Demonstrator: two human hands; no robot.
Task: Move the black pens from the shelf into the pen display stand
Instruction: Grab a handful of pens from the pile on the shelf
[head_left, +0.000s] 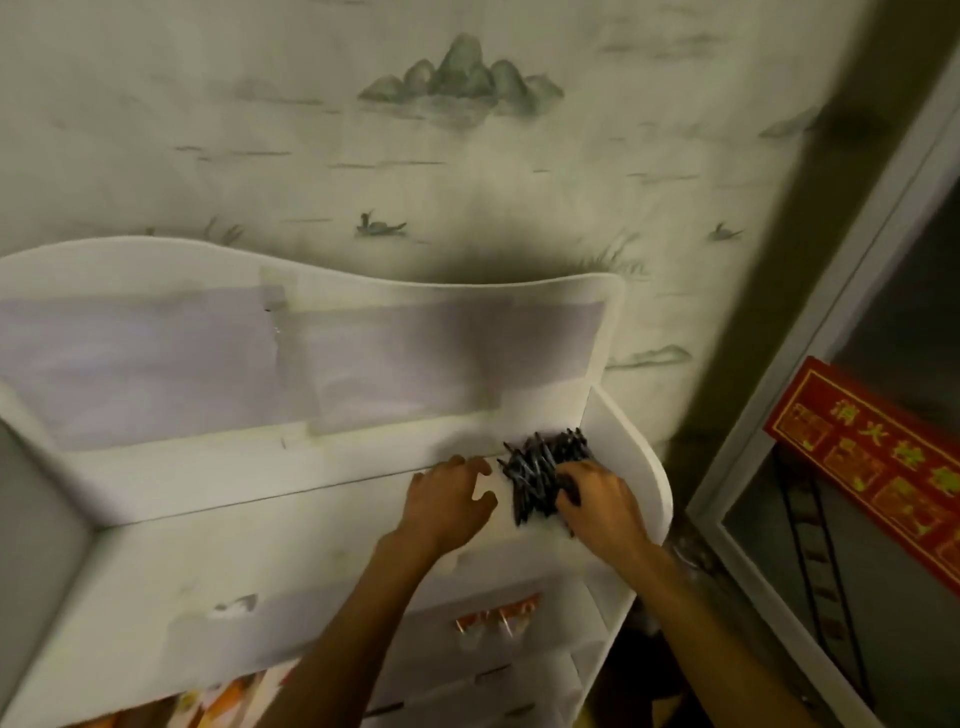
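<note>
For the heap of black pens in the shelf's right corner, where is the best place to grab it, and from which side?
Grip the black pens across their barrels at the near end, coming from the front and above: the side panel blocks the right, and the right hand already rests there.

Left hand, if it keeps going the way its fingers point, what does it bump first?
Probably the pens: the left hand lies on the shelf with fingers aimed at them, though depth is unclear.
</note>
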